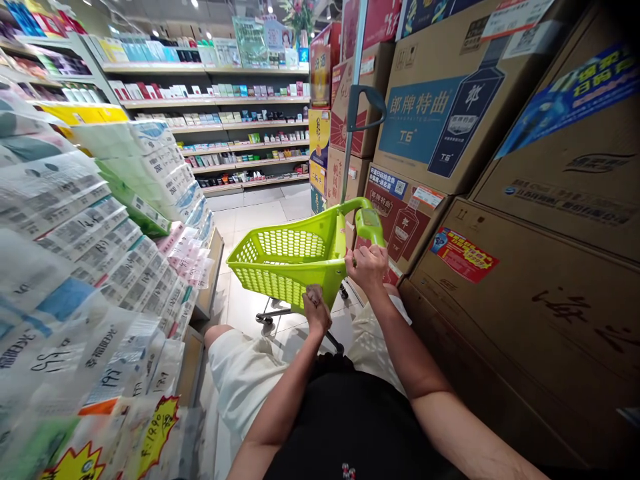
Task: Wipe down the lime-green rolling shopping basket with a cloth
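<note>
A lime-green plastic shopping cart with a lattice basket stands in the aisle in front of my knees. My right hand is wrapped round its green handle, below the thick grip part. Against the lower side of the basket, close to its rear corner, is my left hand. Its fingers are closed on a small crumpled greyish-brown cloth, which touches the green plastic. The cart's inside shows no goods where I can see it.
Wrapped tissue packs are piled on the left, with price signs in front. Stacked cardboard boxes rise close on the right, beside a metal post with a dark handle. Stocked shelves line the back beyond the tiled floor.
</note>
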`<control>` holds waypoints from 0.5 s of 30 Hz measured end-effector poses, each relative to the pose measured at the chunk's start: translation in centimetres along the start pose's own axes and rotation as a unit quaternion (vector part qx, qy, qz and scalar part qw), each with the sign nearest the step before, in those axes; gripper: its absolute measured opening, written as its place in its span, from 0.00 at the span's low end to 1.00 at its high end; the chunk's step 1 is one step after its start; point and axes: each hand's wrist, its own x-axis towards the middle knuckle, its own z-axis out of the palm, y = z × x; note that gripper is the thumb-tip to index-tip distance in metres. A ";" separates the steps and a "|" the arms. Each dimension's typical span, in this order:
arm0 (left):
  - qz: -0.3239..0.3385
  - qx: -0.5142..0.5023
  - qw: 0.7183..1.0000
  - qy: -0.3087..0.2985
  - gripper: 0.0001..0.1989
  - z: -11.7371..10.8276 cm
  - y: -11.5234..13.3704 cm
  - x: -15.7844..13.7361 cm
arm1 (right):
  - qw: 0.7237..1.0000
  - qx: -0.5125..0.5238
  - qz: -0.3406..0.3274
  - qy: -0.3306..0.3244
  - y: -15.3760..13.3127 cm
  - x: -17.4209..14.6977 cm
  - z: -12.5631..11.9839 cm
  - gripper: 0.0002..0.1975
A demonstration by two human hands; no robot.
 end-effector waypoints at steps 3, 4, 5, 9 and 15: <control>-0.005 -0.007 1.000 -0.012 0.07 -0.3 0.9 0.1 | 1.000 0.011 0.003 -0.004 0.0 -0.1 0.0 0.16; 0.018 -0.019 1.000 -0.017 0.07 -0.1 1.7 0.2 | 1.000 0.013 0.005 -0.007 0.0 -0.1 0.0 0.16; 0.045 -0.035 0.998 -0.020 0.06 0.1 2.7 0.4 | 1.000 0.014 0.007 -0.010 0.0 0.0 0.0 0.16; 0.087 -0.070 0.994 -0.023 0.07 0.8 4.6 0.9 | 1.000 0.014 0.013 -0.017 0.0 0.1 -0.1 0.17; -0.044 0.005 0.999 -0.016 0.08 0.1 -1.7 -0.5 | 0.999 0.021 0.016 -0.022 0.1 0.0 0.0 0.16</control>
